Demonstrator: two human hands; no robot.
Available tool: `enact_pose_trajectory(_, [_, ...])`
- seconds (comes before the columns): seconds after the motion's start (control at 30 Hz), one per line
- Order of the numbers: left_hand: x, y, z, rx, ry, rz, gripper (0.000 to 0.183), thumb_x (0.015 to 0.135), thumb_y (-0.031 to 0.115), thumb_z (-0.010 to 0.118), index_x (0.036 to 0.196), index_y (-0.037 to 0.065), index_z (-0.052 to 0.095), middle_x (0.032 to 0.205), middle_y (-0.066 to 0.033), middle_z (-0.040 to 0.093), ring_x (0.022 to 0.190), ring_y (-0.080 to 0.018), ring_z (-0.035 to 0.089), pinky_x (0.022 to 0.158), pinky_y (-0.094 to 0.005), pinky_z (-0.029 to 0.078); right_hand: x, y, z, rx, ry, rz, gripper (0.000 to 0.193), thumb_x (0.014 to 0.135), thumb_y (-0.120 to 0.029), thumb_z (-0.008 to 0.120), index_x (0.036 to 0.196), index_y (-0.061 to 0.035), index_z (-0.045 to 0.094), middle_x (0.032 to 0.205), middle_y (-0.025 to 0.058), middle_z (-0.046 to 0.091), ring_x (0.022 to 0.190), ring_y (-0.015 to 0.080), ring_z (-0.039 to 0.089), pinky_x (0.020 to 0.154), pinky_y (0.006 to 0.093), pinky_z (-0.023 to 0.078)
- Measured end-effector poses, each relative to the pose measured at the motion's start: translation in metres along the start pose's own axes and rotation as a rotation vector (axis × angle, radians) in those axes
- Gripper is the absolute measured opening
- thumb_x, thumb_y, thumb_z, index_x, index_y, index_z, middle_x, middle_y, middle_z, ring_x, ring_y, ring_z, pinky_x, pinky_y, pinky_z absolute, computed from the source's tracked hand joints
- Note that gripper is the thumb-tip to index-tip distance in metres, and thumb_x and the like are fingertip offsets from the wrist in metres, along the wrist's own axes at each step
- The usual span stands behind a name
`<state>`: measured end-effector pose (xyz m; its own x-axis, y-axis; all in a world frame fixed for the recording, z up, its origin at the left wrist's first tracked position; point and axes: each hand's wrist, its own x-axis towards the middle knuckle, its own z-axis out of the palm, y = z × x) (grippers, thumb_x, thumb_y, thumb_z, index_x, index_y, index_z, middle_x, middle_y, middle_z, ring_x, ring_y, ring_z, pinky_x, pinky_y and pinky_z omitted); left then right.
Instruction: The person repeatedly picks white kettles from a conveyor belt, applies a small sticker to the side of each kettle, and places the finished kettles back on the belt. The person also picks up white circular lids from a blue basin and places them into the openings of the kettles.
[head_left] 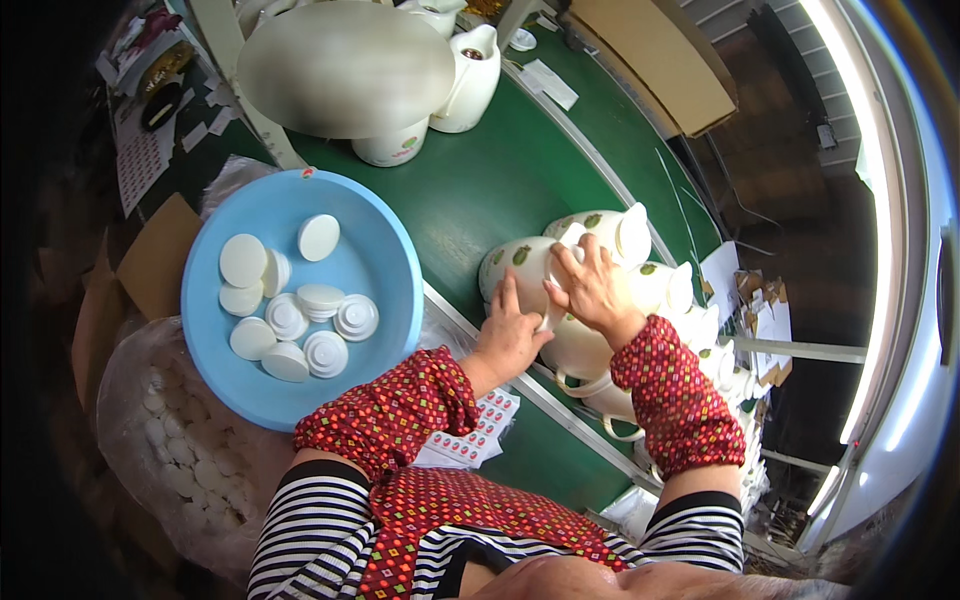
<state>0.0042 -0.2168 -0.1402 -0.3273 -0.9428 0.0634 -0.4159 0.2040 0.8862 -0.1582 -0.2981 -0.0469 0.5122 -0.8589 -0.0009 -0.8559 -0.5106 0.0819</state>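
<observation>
A cream jug (515, 262) with a green printed motif stands on the green work surface, in front of me. My left hand (508, 338) grips its near side, with the index finger stretched along the wall. Over the top of the same jug, my right hand (597, 290) has its fingers bent around the rim area; a lid beneath them cannot be made out. Close behind and to the right are more jugs (655, 288) in a row, their handles and spouts showing. To the left, a light blue basin (205, 345) holds several white round lids (243, 261).
A clear bag (190, 470) of white lids sits below the basin. A sheet of red-and-white stickers (480, 430) lies by my left forearm. More jugs (470, 80) stand at the far side, partly behind a blurred oval. Metal rails (450, 312) edge the green surface (440, 215).
</observation>
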Motion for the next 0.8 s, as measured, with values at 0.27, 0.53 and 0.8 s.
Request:
enact_pose_trajectory(0.27, [0.004, 0.003, -0.020, 0.050, -0.119, -0.067, 0.025, 0.085, 0.024, 0.079, 0.093, 0.000, 0.076, 0.153, -0.0461, 0.025, 0.134, -0.0607, 0.042, 0.114, -0.0515, 0.042, 0.011, -0.047, 0.004, 0.018, 0.047, 0.486, 0.057, 0.091, -0.051, 0.068, 0.127, -0.0070, 0.059, 0.107, 0.0240, 0.055, 0.082, 0.0425, 0.068, 0.068, 0.0479, 0.059])
enact_pose_trajectory(0.53, [0.120, -0.092, -0.217, 0.406, 0.546, 0.060, 0.067, 0.089, 0.030, 0.077, 0.141, -0.002, 0.049, 0.132, -0.0280, 0.060, 0.123, -0.0436, 0.059, 0.106, -0.0477, 0.047, -0.100, -0.094, -0.023, 0.642, 0.200, 0.484, 0.033, 0.088, -0.010, 0.077, 0.118, -0.0037, 0.064, 0.111, 0.0160, 0.065, 0.082, 0.0314, 0.065, 0.071, 0.0381, 0.054])
enact_pose_trajectory(0.8, [0.060, -0.038, -0.192, 0.373, 0.141, 0.351, 0.036, 0.089, 0.020, 0.076, 0.119, 0.002, 0.068, 0.125, -0.0173, 0.067, 0.120, -0.0379, 0.062, 0.105, -0.0428, 0.047, -0.217, -0.202, 0.088, 0.706, -0.144, 0.721, 0.058, 0.080, -0.019, 0.083, 0.133, -0.0079, 0.062, 0.126, 0.0188, 0.059, 0.117, 0.0381, 0.057, 0.098, 0.0455, 0.049])
